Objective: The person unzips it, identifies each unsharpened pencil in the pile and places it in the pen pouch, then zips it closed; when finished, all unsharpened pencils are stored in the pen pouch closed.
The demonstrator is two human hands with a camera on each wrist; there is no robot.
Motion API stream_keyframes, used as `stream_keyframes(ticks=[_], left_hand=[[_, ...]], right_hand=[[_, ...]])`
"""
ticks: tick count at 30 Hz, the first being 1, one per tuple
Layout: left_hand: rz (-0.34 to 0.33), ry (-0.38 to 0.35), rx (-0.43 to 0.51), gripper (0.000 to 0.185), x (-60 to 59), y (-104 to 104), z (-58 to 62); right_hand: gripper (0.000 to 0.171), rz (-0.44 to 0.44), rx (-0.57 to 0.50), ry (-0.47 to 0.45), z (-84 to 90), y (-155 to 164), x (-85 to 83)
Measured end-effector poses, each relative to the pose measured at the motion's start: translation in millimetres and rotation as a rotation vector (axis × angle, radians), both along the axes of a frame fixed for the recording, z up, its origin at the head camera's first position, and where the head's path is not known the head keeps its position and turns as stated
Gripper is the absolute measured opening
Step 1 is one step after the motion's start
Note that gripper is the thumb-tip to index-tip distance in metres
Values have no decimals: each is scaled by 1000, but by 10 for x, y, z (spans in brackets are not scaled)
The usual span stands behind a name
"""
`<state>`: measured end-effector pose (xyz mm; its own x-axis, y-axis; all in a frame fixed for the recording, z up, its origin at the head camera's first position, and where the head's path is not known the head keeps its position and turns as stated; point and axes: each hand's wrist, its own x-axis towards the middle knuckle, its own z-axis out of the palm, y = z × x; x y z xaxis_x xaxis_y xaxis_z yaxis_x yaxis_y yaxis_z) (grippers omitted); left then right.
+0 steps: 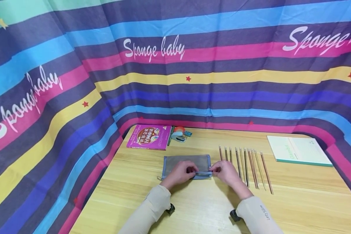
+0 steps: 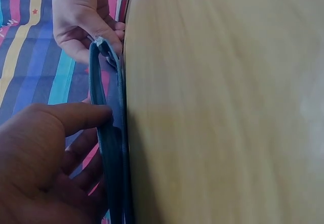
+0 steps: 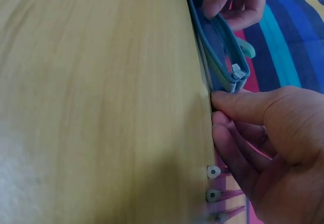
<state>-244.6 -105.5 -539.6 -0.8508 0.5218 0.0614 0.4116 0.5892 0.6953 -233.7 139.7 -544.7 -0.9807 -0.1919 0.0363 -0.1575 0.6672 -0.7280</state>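
A grey mesh zip pouch (image 1: 171,162) with blue edging lies on the wooden table, its zipped side toward me. The zip is open, and its two edges stand apart in the left wrist view. My left hand (image 1: 180,173) pinches the upper zip edge (image 2: 104,133), thumb on the near side and fingers behind. With thumb and fingertips, my right hand (image 1: 226,172) grips the pouch's right corner, at the zip's end (image 3: 237,75). Several pencils (image 1: 253,169) lie in a row just right of that hand, sharpened ends toward me; the forearm partly covers some of them.
At the back left lies a purple book (image 1: 149,137). Beside it are a white stapler (image 1: 178,136), an orange round item (image 1: 179,129) and a small blue item (image 1: 188,133). A pale green notebook (image 1: 299,150) lies at the right. Striped cloth (image 1: 169,97) hangs behind the table.
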Motion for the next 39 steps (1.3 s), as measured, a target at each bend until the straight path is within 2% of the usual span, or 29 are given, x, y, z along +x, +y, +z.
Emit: stream_keyframes(ticks=[9,30,39], left_hand=[[-21,-79,51,12,-1,-37,28],[-68,-115,55,10,-44,-46,77],[-70,-108,39,10,-51,3,81]], right_hand=[[23,10,-12,-3,1,-19,2],[26,37,-38,6,20,40,52],[38,70,-119,-49,15,52,77]])
